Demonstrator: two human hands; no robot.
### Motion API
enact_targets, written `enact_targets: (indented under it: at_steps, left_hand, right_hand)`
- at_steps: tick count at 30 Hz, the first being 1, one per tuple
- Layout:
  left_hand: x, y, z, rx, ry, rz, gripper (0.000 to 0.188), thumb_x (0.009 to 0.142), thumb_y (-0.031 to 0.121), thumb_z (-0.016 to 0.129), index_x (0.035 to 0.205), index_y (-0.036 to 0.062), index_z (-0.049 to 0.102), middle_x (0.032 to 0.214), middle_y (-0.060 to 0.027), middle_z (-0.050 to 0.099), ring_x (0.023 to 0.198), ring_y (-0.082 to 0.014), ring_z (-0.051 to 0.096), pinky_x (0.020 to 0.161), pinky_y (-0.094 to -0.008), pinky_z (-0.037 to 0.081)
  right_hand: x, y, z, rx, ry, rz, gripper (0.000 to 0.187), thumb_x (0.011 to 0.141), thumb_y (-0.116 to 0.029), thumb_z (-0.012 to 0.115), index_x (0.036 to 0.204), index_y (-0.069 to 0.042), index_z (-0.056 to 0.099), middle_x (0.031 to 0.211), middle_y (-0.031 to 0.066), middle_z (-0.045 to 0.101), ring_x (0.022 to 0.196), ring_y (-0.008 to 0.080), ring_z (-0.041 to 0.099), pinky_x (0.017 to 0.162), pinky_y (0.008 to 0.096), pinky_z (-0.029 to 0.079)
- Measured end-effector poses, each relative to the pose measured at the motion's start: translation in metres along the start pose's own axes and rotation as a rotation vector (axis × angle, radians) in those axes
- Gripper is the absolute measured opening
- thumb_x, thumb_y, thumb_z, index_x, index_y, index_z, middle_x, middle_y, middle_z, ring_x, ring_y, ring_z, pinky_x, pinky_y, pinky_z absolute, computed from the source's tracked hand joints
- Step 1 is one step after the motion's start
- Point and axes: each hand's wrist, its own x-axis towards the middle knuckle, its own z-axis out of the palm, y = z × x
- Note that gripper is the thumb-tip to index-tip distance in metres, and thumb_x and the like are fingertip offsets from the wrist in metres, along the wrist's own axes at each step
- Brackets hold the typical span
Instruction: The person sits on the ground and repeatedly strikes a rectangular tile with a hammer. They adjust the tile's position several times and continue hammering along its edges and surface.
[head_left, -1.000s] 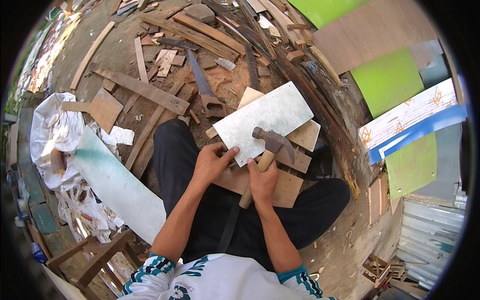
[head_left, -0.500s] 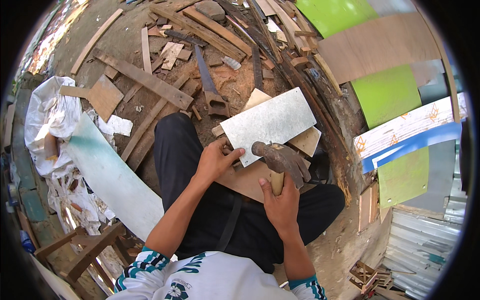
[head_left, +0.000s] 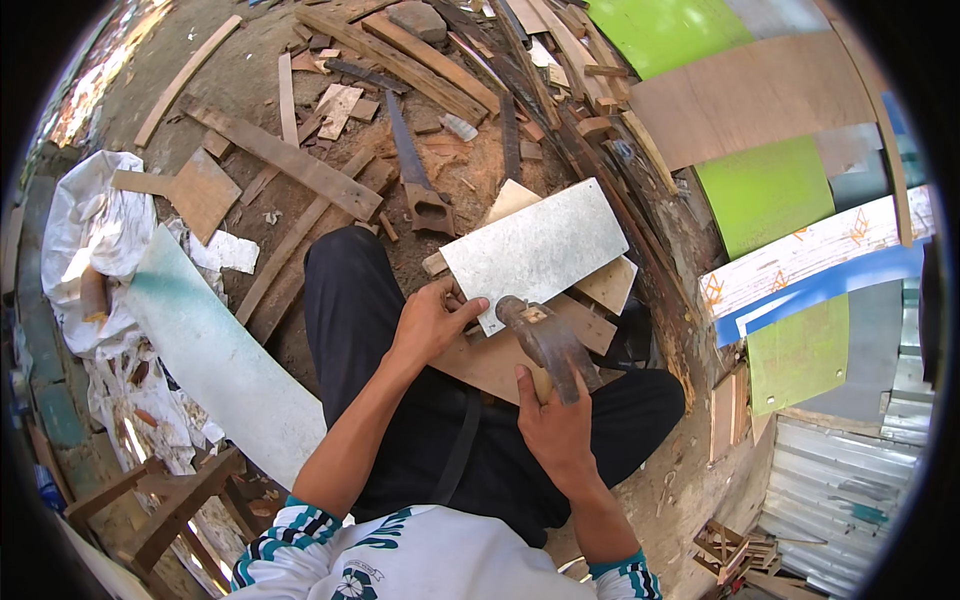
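Note:
My left hand pinches the near left corner of a rectangular silvery metal sheet. Its thumb lies on top, and the other fingers curl at the edge, partly out of sight. In my right hand is a claw hammer, gripped by its wooden handle close below the head. The hammer's face hangs by the sheet's near edge, just right of my left thumb; whether it touches cannot be made out. Under the sheet, wooden boards lie across my lap, and a pale plywood piece sticks out at the right.
Beyond my knees a handsaw rests on the ground among wood strips and scraps. A long pale sheet lies at my left beside a white sack. Green panels and corrugated metal stand at the right.
The hammer head has tilted and dropped slightly toward me, as my right hand turned and moved down. My left hand keeps its grip on the metal sheet.

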Motion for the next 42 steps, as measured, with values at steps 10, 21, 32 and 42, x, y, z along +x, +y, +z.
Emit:
enact_targets:
  at_steps: [10,21,32,42]
  left_hand:
    - [0.0,-0.004,0.0,-0.016,0.026,0.02,0.041,0.086,0.038,0.081,0.085,-0.001,0.069,0.072,-0.0098,0.073,0.064,-0.0145,0.068,0.064,-0.0323,0.051]
    - [0.001,-0.005,0.001,-0.034,0.035,0.015,0.041,0.085,0.037,0.083,0.083,-0.0008,0.068,0.069,-0.0084,0.071,0.062,-0.0118,0.064,0.062,-0.0311,0.05]
    - [0.002,-0.009,0.008,-0.064,0.057,0.01,0.04,0.087,0.036,0.081,0.083,-0.0006,0.066,0.07,-0.0078,0.071,0.064,-0.0106,0.063,0.062,-0.0306,0.05]
    - [0.001,-0.009,0.012,-0.031,0.04,0.01,0.042,0.087,0.04,0.08,0.084,-0.0002,0.069,0.067,-0.0088,0.069,0.06,-0.0165,0.064,0.06,-0.0339,0.049]
  right_hand:
    - [0.003,-0.031,-0.021,0.174,-0.005,0.153,0.017,0.093,-0.009,0.067,0.094,0.008,0.066,0.085,0.0283,0.067,0.079,0.048,0.067,0.069,0.0522,0.055]
    - [0.009,-0.022,-0.02,0.045,-0.145,0.19,0.034,0.094,-0.01,0.066,0.123,0.007,0.059,0.088,0.0286,0.068,0.079,0.0495,0.067,0.07,0.0548,0.054]
    - [0.014,-0.014,-0.029,-0.027,-0.325,0.243,0.042,0.095,-0.01,0.063,0.133,0.005,0.052,0.092,0.0278,0.068,0.08,0.0484,0.067,0.071,0.0541,0.053]
    - [0.004,0.004,-0.001,0.04,-0.22,0.147,0.043,0.094,-0.008,0.063,0.134,0.003,0.052,0.093,0.0291,0.068,0.081,0.0487,0.067,0.07,0.0546,0.052]
